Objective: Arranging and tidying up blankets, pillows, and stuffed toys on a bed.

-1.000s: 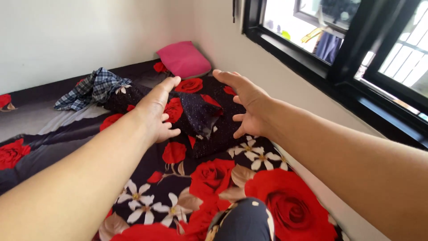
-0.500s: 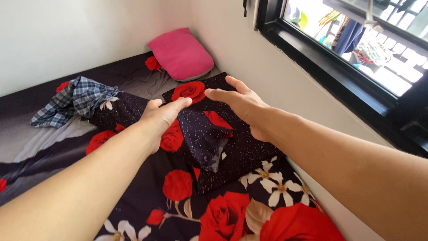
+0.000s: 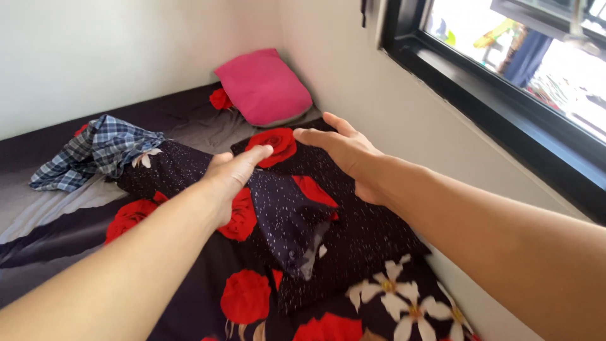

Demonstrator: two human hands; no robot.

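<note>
Black rose-print pillow (image 3: 353, 221) lies under both hands' open, empty fingers (image 3: 252, 158).

No packages, labels, signs or screens show anywhere in this view (nothing on the bed, the walls or by the window carries one).
</note>
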